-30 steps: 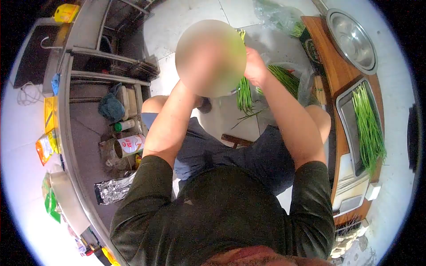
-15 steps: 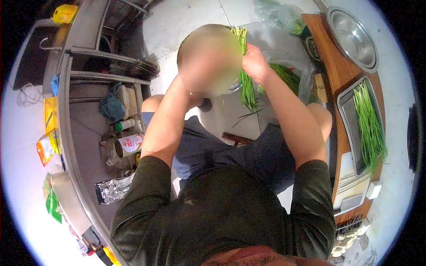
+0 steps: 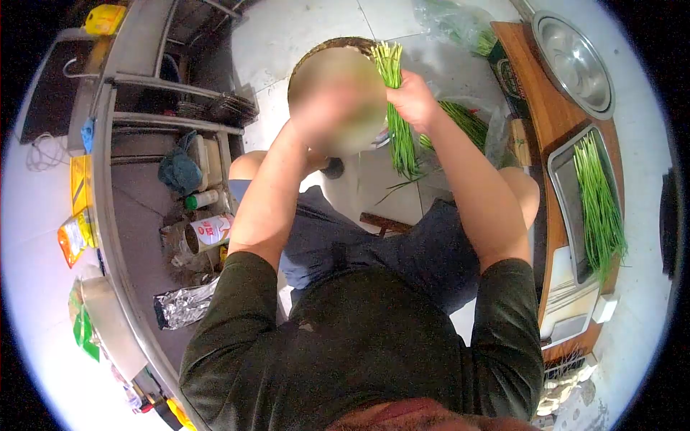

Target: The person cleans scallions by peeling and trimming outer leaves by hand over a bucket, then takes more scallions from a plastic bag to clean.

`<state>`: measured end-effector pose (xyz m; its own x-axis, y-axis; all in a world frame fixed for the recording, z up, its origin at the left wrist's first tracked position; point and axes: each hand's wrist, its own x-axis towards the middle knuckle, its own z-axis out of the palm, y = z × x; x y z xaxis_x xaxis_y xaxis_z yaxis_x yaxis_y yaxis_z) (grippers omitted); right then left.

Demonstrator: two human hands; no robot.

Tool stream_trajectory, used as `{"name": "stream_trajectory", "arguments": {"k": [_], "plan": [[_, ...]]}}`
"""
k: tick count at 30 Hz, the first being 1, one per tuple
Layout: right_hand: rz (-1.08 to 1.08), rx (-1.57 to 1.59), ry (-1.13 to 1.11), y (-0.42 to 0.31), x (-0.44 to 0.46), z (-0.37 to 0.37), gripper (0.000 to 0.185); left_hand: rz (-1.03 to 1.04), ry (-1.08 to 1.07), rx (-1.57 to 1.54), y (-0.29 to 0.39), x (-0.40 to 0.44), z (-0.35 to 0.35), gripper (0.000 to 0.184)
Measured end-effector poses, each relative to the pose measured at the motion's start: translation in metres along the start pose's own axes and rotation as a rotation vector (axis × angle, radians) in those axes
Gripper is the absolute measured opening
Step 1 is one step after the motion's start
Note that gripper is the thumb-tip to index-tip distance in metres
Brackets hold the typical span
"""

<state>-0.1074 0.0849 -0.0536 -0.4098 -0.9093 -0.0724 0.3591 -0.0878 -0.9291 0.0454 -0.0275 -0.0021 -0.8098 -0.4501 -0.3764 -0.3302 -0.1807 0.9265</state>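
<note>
My right hand (image 3: 413,100) is closed around a bunch of chives (image 3: 406,147), with the pale stem ends pointing up and the green leaves hanging down. Left of the bunch, my left hand (image 3: 327,104) lies within a blurred patch, so its fingers and anything in them are hidden. Behind that patch shows the dark rim of a round container (image 3: 316,47), close to the stem ends. More chives (image 3: 466,126) lie in a clear plastic bag just beyond my right wrist.
On the right, a wooden bench (image 3: 519,65) bears a metal bowl (image 3: 573,65) and a tray (image 3: 559,169) with another bunch of chives (image 3: 598,208). A metal shelf on the left holds a can (image 3: 210,231), a green-capped bottle (image 3: 203,200) and crumpled foil (image 3: 188,305).
The pale stem ends now fan out wider, and more of them show above my right hand. More of the round container's rim is visible. Both arms have barely shifted.
</note>
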Motion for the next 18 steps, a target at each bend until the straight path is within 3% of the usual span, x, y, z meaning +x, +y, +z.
{"name": "stream_trajectory", "arguments": {"k": [7, 18], "plan": [[0.013, -0.062, -0.018, 0.004, 0.002, -0.003, 0.016, 0.02, -0.017, 0.08, -0.01, 0.01, -0.012, 0.021], [0.032, -0.029, 0.002, 0.007, 0.003, -0.005, 0.017, -0.029, 0.038, 0.062, -0.003, 0.0, 0.003, 0.014]]}}
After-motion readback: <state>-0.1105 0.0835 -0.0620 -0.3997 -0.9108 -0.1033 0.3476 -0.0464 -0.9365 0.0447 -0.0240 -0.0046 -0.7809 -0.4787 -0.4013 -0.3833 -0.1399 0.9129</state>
